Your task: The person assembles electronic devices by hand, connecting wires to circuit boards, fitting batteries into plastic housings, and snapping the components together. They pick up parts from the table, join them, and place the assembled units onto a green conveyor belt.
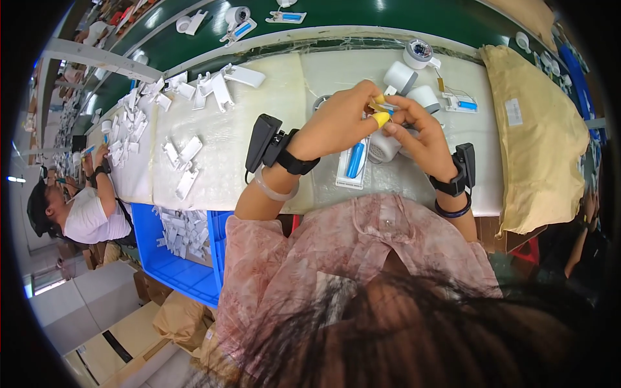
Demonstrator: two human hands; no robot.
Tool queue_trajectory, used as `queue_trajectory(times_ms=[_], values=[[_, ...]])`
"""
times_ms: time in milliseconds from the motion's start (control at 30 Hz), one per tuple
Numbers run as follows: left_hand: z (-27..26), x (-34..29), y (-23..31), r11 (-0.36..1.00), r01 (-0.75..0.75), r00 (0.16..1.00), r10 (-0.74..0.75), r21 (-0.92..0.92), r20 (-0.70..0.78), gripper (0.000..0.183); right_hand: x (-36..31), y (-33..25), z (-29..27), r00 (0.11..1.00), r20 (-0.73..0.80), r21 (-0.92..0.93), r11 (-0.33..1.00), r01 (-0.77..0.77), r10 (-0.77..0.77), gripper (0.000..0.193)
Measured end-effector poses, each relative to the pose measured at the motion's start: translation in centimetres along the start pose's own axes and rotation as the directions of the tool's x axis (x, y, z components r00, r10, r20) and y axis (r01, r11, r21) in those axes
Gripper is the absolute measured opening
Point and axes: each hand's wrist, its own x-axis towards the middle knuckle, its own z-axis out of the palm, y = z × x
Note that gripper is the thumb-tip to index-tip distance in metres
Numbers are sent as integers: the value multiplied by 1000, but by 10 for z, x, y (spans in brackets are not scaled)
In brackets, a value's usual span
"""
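Over the work table [252, 136], my left hand [343, 119] and my right hand [424, 134] meet with fingertips pinched together. Yellow finger covers sit on the left thumb and a fingertip. A small part with a bit of blue shows between the fingers, mostly hidden, so I cannot tell its kind. Just below lies a white plastic holder with a blue cylindrical battery [354, 160]. White round housings [383, 147] lie under and behind my hands, one with its circuit side [418, 53] facing up. Another battery holder [462, 103] rests to the right, with wires.
White plastic pieces [187, 155] lie loose on the left, with a larger heap beyond. A blue bin [152, 252] of white parts stands below the table edge. Brown paper wrapping [533, 142] covers the right end. A green conveyor [349, 19] runs behind. A co-worker [90, 213] works at far left.
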Motion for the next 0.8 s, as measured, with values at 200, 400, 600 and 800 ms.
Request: queue_trajectory(times_ms=[200, 400, 600, 800], values=[[7, -11, -27, 676, 262, 963, -226, -689, 144, 47, -4, 7, 9, 989, -111, 262, 963, -69, 101, 22], [29, -29, -46, 548, 254, 962, -61, -797, 265, 40, -5, 4, 9, 982, -190, 187, 981, 50, -14, 19], [29, -35, -29, 519, 198, 980, -103, -831, 169, 29, -4, 11, 8, 915, -209, -364, 896, 255, -345, 22], [36, -42, -30, 663, 68, 991, -132, -746, -27, 28, -3, 11, 12, 842, -123, -670, 670, 320, -525, 24]])
